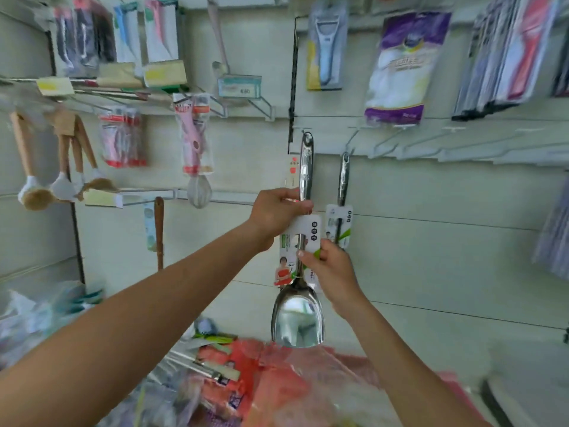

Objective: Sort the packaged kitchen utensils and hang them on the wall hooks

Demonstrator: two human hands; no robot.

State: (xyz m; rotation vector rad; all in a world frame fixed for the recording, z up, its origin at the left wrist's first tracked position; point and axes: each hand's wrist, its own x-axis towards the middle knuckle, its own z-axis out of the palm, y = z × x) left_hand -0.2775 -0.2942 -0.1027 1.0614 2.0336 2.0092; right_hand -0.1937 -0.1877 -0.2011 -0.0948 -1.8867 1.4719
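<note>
A steel spatula with a white and green card label hangs upright in front of the wall panel, its handle top at a wall hook. My left hand grips the handle just above the label. My right hand pinches the label's lower right edge beside the shaft. A second steel utensil with the same kind of label hangs on the hook just to the right. Below, a pile of packaged utensils lies in red and clear plastic bags.
Peelers, brushes, a pink peeler pack, a whisk and a purple bag hang on the wall. Several bare hooks stick out at the right. A price tag sits on a hook arm.
</note>
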